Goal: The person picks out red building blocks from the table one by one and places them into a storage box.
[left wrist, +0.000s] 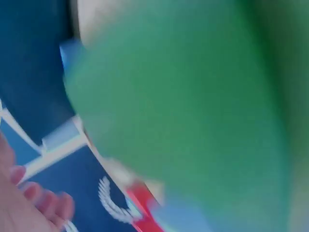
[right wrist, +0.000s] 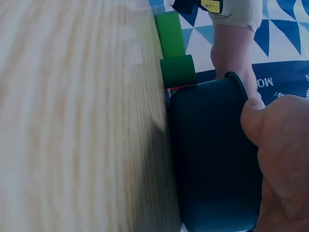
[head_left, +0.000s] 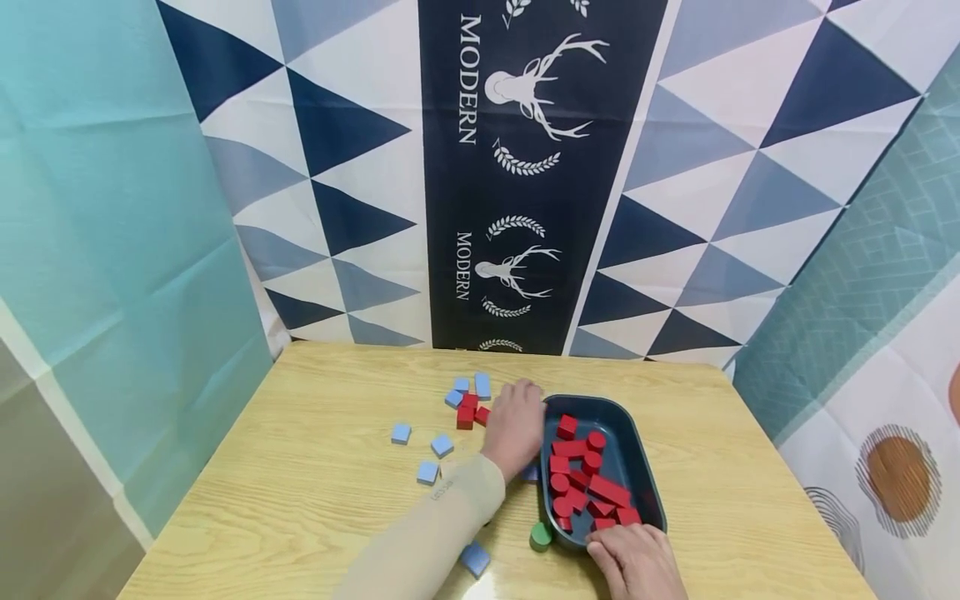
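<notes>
A dark blue tray [head_left: 647, 467] stands on the table with several red blocks [head_left: 609, 490] in it. My right hand [head_left: 636, 560] grips its near rim; in the right wrist view the thumb [right wrist: 253, 118] lies against the rim. My left hand [head_left: 516, 429] hovers by the tray's far left side, close to a few red blocks [head_left: 466, 417] on the table. Loosely curled fingers [left wrist: 47, 199] show in the left wrist view, with nothing seen between them. A blurred green block [left wrist: 183, 106] fills most of that view.
Light blue blocks [head_left: 428, 473] lie scattered left of the tray. A green cylinder [head_left: 540, 537] stands by the tray's near left corner, with a green block [right wrist: 170, 36] beyond it in the right wrist view. Another blue block [head_left: 475, 558] lies near the left forearm. A patterned cloth [head_left: 360, 167] hangs behind the table.
</notes>
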Demonstrator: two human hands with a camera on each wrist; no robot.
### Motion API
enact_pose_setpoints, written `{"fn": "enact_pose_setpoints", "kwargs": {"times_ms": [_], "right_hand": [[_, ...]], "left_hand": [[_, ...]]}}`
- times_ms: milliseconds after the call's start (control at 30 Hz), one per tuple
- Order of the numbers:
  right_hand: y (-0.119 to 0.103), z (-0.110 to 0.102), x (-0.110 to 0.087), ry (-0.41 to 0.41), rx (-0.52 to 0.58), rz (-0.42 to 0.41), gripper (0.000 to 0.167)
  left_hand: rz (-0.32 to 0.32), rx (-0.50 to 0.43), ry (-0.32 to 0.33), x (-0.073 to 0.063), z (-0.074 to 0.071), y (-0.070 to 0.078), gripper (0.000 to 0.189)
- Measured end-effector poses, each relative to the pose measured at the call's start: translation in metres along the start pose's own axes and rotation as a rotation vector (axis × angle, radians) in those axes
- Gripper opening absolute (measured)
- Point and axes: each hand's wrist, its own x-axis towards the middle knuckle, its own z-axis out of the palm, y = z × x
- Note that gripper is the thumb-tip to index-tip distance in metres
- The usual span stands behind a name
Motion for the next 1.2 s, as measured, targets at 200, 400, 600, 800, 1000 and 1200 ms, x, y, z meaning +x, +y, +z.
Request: {"fn": "enact_pose_setpoints", "kwargs": {"times_ms": [200, 400, 600, 800, 1000, 1200], "right_hand": [[0.001, -0.001, -0.002, -0.082, 0.007, 0.055, 0.011], [0.005, 0.004, -0.005, -0.053, 0.014, 0.029, 0.012], [0.001, 0.003, -0.005, -0.054, 0.026, 0.043, 0.015], [0.000, 0.001, -0.003, -0.057, 0.022, 0.041, 0.014], [0.001, -0.002, 0.000, -0.062, 0.022, 0.036, 0.015], [-0.001, -0.004, 0.001, -0.069, 0.021, 0.037, 0.016]], "left_hand": [[-0.098, 0.120, -0.112, -0.008, 0.001, -0.041, 0.025], [-0.033, 0.233, -0.144, -0.020, 0.005, -0.052, 0.025], [-0.104, 0.137, -0.113, -0.024, 0.003, -0.065, 0.032], [-0.204, -0.072, -0.049, -0.028, -0.004, -0.084, 0.035], [-0.246, -0.215, -0.117, -0.029, -0.009, -0.101, 0.037], [-0.155, -0.216, -0.164, -0.030, -0.015, -0.112, 0.035]]}}
